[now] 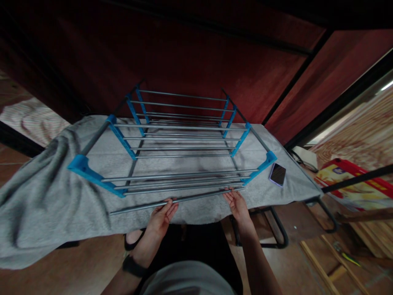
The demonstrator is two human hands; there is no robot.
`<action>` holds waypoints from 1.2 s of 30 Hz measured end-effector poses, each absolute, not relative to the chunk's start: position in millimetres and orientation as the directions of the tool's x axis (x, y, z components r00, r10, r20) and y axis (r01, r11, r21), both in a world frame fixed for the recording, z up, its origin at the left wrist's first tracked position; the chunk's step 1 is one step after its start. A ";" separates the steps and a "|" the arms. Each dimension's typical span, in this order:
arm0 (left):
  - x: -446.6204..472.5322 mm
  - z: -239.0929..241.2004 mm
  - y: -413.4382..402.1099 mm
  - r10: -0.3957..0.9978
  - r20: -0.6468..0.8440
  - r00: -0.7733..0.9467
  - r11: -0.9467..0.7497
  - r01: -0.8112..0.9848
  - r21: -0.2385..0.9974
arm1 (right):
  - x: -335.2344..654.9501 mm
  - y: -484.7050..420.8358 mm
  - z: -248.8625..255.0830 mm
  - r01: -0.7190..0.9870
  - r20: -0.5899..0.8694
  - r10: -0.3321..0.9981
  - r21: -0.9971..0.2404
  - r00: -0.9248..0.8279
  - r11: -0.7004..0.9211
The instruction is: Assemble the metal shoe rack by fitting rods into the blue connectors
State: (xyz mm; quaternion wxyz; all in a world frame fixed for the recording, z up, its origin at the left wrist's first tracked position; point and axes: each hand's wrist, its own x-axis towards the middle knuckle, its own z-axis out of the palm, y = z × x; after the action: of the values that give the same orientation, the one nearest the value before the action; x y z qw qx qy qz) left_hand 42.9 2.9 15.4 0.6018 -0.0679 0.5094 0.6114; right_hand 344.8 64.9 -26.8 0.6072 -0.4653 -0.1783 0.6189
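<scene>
A loose grey metal rod (138,206) runs across the front of the blanket-covered surface, slightly slanted. My left hand (162,215) pinches it left of its middle, and my right hand (236,200) has its fingers round it close to its right end. Just beyond lies a rack of grey metal tubes (181,176) joined by blue plastic brackets. The front-left bracket (95,177) and the front-right bracket (260,167) hold several parallel tubes between them. Further brackets (123,137) stand farther back, with more tubes across.
A grey blanket (33,196) covers the surface and hangs over its left side. To the right of the rack lies a phone (278,175). A red and yellow package (353,180) and wooden pieces (334,266) are at the right. Dark red panels (184,53) rise behind.
</scene>
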 end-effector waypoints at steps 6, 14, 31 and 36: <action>47.7 13.1 4.7 0.708 -0.670 -0.225 0.237 -0.817 0.525 | 345.7 64.9 -31.6 -0.552 -0.350 0.915 -0.812 0.200 -0.189; 47.9 11.0 6.3 0.770 -0.596 -0.226 0.207 -0.796 0.569 | 350.4 62.6 -31.2 -0.498 -0.355 0.913 -0.839 0.199 -0.218; 40.2 -0.5 7.7 0.749 -0.544 -0.377 0.034 -0.799 0.600 | 375.8 58.1 -57.4 -0.320 -0.323 0.907 -0.918 0.271 -0.232; 34.3 -0.8 10.7 0.729 -0.544 -0.416 0.010 -0.789 0.615 | 376.9 63.5 -51.2 -0.369 -0.351 0.893 -0.898 0.281 -0.237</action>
State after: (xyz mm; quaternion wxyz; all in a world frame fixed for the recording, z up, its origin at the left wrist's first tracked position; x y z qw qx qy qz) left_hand 34.3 10.7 -0.8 0.5396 -0.0324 0.4622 0.7029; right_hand 376.9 63.5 -51.2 0.5716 -0.5600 -0.2339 0.5523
